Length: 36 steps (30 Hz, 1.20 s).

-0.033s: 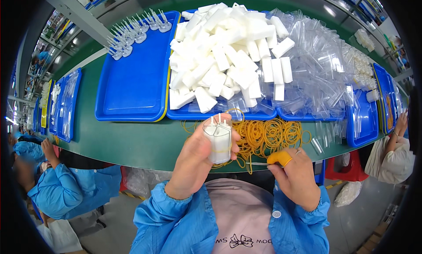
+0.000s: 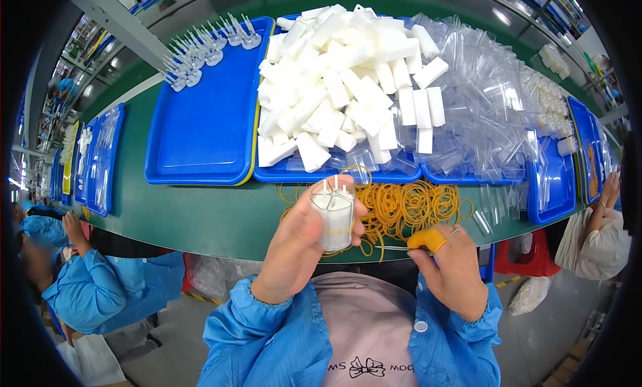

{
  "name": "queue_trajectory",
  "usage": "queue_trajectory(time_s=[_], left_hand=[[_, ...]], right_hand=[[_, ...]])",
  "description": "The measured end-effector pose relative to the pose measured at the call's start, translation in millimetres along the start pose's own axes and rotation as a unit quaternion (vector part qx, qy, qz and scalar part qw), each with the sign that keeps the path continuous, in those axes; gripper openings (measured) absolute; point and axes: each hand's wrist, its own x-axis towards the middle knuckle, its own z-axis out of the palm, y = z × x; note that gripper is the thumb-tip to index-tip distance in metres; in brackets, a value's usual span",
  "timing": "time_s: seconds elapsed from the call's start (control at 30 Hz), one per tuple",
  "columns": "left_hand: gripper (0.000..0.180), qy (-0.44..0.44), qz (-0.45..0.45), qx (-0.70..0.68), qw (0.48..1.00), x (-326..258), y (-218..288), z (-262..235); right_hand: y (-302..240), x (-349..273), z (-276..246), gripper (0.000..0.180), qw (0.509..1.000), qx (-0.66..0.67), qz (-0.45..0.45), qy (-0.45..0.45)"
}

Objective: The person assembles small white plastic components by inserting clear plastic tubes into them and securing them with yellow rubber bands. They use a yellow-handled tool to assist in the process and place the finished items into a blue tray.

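Green counter, long, crowded with blue trays: one nearly bare, one heaped with white blocks, clear sleeves piled beyond. Near edge strewn with yellow bands. Left hand raised above the counter edge, clenched around a bundle of white blocks in clear sleeves, held upright. Right hand, yellow cot on one finger, pinching a band just beside the pile. Workers in blue coats at left.

Your left hand is curling in a raised grip; your right hand is pinching, forefinger extended.
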Motion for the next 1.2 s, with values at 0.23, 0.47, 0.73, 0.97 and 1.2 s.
queue_trajectory(time_s=[0.23, 0.47, 0.73, 0.97, 1.2], left_hand=[[0.043, -0.048, 0.234, 0.433, 0.869, 0.1, -2.3, 1.3], [0.028, -0.023, 0.192, 0.427, 0.883, -0.6, -4.3, 2.5], [0.028, 0.173, 0.288, 0.495, 0.801, 16.6, 8.9, -23.4], [0.034, 0.237, 0.278, 0.431, 0.825, -1.8, 13.4, -13.4], [0.052, 0.000, 0.127, 0.089, 0.988, -22.8, 19.3, 4.3]], right_hand=[[-11.1, 6.8, -14.0, 0.015, 1.000, -0.024, -0.017, 0.010], [-15.0, 6.5, -19.4, 0.017, 0.999, -0.030, -0.030, 0.002], [-5.7, 1.4, -12.6, 0.022, 0.998, 0.017, -0.013, 0.051], [-4.7, -8.3, -21.4, 0.015, 0.929, 0.336, -0.015, 0.156], [-7.4, -13.7, -14.1, 0.027, 0.635, 0.638, -0.233, -0.367]])
